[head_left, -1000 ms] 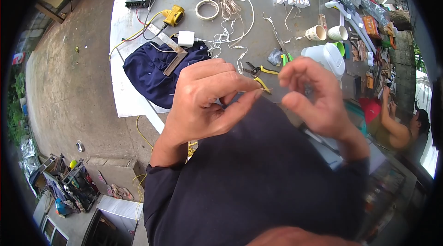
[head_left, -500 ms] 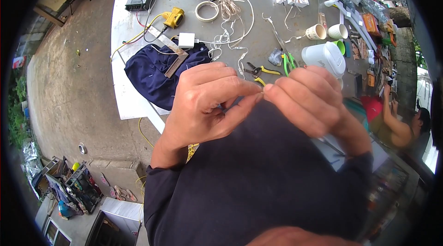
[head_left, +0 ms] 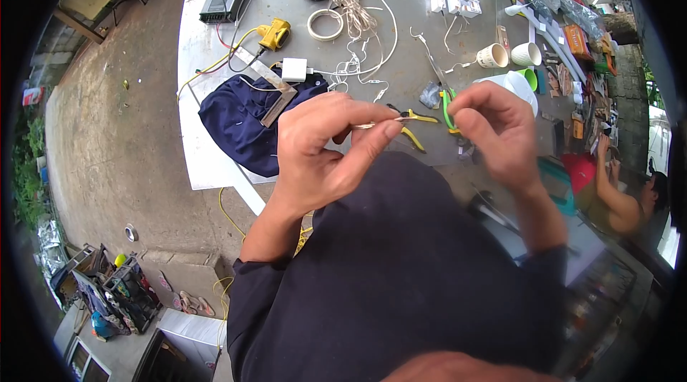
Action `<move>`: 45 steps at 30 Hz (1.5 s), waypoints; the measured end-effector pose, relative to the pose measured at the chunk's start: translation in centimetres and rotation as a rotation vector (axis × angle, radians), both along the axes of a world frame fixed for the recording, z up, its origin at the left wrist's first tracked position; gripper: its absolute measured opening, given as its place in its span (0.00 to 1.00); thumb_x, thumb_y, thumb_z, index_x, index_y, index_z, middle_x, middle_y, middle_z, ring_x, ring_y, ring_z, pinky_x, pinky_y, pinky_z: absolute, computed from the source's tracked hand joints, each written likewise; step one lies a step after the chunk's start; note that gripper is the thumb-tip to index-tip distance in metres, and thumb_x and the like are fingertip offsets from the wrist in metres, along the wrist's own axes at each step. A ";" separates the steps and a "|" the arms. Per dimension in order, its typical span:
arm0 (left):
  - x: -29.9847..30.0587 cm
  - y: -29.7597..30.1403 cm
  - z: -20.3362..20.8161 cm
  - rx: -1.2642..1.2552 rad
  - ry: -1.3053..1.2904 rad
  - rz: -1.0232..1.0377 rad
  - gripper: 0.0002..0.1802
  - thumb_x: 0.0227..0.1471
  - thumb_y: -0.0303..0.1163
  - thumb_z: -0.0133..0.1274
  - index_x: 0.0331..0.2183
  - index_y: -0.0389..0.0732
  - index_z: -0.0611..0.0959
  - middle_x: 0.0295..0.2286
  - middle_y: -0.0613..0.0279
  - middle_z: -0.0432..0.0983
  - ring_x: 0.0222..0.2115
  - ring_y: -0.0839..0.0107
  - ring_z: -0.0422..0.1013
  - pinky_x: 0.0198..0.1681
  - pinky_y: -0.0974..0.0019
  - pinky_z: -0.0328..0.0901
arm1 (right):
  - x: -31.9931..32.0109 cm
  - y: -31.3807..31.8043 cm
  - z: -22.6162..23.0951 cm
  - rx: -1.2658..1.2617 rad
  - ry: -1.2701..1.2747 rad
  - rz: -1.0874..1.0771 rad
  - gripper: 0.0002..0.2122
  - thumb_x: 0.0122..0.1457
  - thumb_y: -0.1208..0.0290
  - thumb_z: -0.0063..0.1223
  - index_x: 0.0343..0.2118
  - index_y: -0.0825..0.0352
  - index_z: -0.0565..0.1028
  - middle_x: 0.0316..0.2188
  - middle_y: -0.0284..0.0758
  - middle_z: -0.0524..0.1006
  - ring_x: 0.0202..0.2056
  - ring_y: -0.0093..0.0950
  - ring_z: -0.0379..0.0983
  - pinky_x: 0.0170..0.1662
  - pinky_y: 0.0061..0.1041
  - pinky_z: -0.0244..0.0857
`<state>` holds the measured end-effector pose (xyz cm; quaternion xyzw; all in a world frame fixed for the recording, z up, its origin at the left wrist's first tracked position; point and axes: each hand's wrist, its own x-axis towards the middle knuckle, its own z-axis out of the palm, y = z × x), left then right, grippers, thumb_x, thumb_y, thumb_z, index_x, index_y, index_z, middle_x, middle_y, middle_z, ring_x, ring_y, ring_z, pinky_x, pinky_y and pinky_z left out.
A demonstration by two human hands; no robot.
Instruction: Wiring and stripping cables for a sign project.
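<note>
My left hand [head_left: 318, 149] is raised over the near edge of the table, pinching a thin wire [head_left: 372, 125] between thumb and forefinger. The wire's tip pokes out to the right. Apart from it, my right hand [head_left: 507, 131] hovers with curled fingers, thumb tip close to the forefinger tip; anything between them is too small to make out. Just beyond, between the hands, lie yellow-handled pliers [head_left: 422, 118] and a green-handled tool [head_left: 446, 106] with long metal blades. A dark blue cloth [head_left: 236, 124] lies left of my left hand, a metal square [head_left: 279, 104] on it.
Across the grey table [head_left: 422, 6] lie a white adapter [head_left: 294, 69], a yellow socket [head_left: 273, 35], a tape roll [head_left: 325, 25], a cord bundle [head_left: 351, 6] and a string of small light modules [head_left: 354, 60]. Cups [head_left: 492, 56] stand at right. Another person [head_left: 619, 199] sits at far right.
My right hand has come away from my left, moving right. The wire now shows in my left pinch. My view has shifted slightly, so the table sits a little further right.
</note>
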<state>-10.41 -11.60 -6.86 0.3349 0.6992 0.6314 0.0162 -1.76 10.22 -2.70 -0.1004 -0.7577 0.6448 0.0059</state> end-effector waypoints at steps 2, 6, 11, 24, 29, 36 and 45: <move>0.5 0.7 -0.7 0.171 -0.339 0.001 0.07 0.54 0.28 0.59 0.34 0.34 0.86 0.20 0.68 0.72 0.18 0.80 0.62 0.22 0.73 0.55 | 0.5 0.6 -1.1 0.078 0.064 -0.019 0.05 0.59 0.74 0.61 0.36 0.69 0.78 0.25 0.24 0.76 0.27 0.12 0.67 0.30 0.15 0.58; 0.4 1.7 -2.3 0.528 -0.901 -0.136 0.16 0.66 0.34 0.48 0.43 0.31 0.82 0.30 0.65 0.78 0.25 0.82 0.64 0.29 0.76 0.59 | 1.1 -0.5 -2.6 0.325 0.032 -0.006 0.09 0.57 0.73 0.63 0.38 0.70 0.78 0.25 0.25 0.77 0.27 0.13 0.67 0.31 0.17 0.57; -0.4 3.8 -2.7 0.664 -1.089 -0.242 0.16 0.67 0.31 0.44 0.49 0.31 0.76 0.39 0.53 0.80 0.34 0.73 0.75 0.40 0.70 0.69 | 1.9 -1.2 -4.1 0.201 -0.011 -0.146 0.09 0.59 0.72 0.62 0.38 0.70 0.79 0.27 0.28 0.79 0.30 0.14 0.70 0.34 0.18 0.62; 1.4 8.7 -1.9 0.308 -0.928 -0.199 0.14 0.64 0.27 0.48 0.48 0.29 0.75 0.43 0.41 0.79 0.42 0.59 0.79 0.47 0.62 0.75 | 3.8 3.1 -4.5 -0.430 -0.311 0.048 0.08 0.61 0.69 0.60 0.36 0.70 0.82 0.27 0.33 0.83 0.29 0.16 0.76 0.31 0.14 0.64; 2.1 10.6 -1.2 0.271 -0.901 -0.181 0.13 0.65 0.28 0.48 0.47 0.29 0.76 0.40 0.47 0.81 0.39 0.64 0.80 0.45 0.63 0.76 | 3.9 4.7 -6.0 -0.551 -0.311 0.091 0.07 0.59 0.72 0.60 0.35 0.71 0.79 0.27 0.38 0.82 0.27 0.20 0.77 0.33 0.17 0.68; 1.5 13.2 -1.5 0.332 -1.060 -0.201 0.15 0.64 0.30 0.50 0.48 0.30 0.76 0.41 0.46 0.81 0.39 0.63 0.80 0.45 0.62 0.75 | 3.3 7.0 -6.7 -0.753 -0.254 0.162 0.05 0.58 0.73 0.59 0.32 0.71 0.77 0.26 0.37 0.81 0.29 0.21 0.76 0.36 0.20 0.69; 2.9 16.5 -1.5 0.223 -0.870 0.027 0.16 0.64 0.28 0.50 0.49 0.28 0.76 0.43 0.46 0.80 0.42 0.64 0.79 0.49 0.62 0.73 | 3.1 9.6 -6.6 -0.322 -0.203 0.125 0.04 0.54 0.75 0.61 0.27 0.69 0.79 0.25 0.29 0.81 0.27 0.15 0.72 0.33 0.18 0.62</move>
